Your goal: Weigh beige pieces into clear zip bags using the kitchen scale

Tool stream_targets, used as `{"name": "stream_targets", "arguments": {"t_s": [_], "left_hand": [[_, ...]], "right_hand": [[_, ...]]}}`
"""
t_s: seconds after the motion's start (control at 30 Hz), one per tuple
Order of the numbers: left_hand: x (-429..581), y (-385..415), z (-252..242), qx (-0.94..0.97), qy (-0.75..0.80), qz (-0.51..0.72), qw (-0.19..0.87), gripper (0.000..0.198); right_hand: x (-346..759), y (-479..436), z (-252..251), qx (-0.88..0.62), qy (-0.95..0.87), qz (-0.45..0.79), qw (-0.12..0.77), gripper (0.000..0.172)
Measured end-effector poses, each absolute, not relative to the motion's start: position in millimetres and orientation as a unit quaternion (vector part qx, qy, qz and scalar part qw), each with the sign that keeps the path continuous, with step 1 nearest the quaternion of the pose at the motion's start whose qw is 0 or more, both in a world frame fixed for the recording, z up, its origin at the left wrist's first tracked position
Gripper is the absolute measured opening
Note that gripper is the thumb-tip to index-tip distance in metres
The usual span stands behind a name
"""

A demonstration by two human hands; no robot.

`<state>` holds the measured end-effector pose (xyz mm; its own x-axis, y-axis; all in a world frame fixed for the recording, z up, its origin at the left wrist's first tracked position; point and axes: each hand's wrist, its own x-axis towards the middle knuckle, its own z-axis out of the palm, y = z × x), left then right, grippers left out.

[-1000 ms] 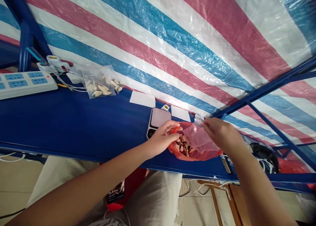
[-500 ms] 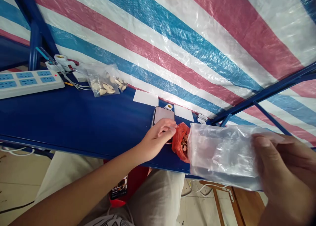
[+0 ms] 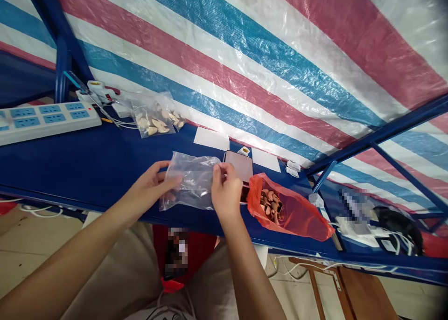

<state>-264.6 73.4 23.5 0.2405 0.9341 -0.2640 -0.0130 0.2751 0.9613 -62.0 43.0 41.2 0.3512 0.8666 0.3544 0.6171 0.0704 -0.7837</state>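
Observation:
A clear plastic bag [image 3: 192, 180] is stretched between my hands above the blue table's front part. My left hand [image 3: 157, 184] holds its left end, the thumb lying over the film and the fingers behind. At the bag's right end, my right hand [image 3: 227, 187] pinches the edge. No contents show inside. Just right of that hand, an open red plastic bag [image 3: 297, 217] lies on its side with brown, shell-like pieces [image 3: 271, 205] in its mouth. A flat scale-like device [image 3: 238, 165] sits behind my right hand, partly hidden.
Clear bags of pale pieces [image 3: 156, 124] lie at the back left, near a white power strip [image 3: 52, 119]. White paper sheets [image 3: 212, 138] line the back edge. Cables and a black item [image 3: 399, 224] are at the far right. A phone [image 3: 176, 254] rests below the table edge.
My right hand has brought the clear bag leftward from the right side. My left hand has moved left and taken hold of its other end. The red bag is now in fuller view.

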Motion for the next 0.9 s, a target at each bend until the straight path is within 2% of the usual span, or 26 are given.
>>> {"name": "stream_targets", "arguments": {"t_s": [0.13, 0.33, 0.6, 0.77, 0.9], "left_hand": [[-283, 103, -5, 0.515, 0.551, 0.393, 0.526, 0.071], [-315, 115, -16, 0.613, 0.644, 0.328, 0.319, 0.064], [-333, 120, -9, 0.65, 0.657, 0.27, 0.269, 0.07], [-341, 116, -5, 0.674, 0.667, 0.218, 0.231, 0.065], [-339, 104, 5, 0.721, 0.646, 0.241, 0.075, 0.061]], "right_hand": [[-87, 77, 20, -0.7, -0.586, 0.13, 0.386, 0.02], [-111, 96, -2, -0.72, -0.591, 0.137, 0.339, 0.017], [-116, 110, 0, -0.745, -0.571, 0.139, 0.314, 0.015], [-115, 127, 6, -0.76, -0.547, 0.147, 0.318, 0.016], [-111, 142, 6, -0.77, -0.523, 0.16, 0.327, 0.014]]}}
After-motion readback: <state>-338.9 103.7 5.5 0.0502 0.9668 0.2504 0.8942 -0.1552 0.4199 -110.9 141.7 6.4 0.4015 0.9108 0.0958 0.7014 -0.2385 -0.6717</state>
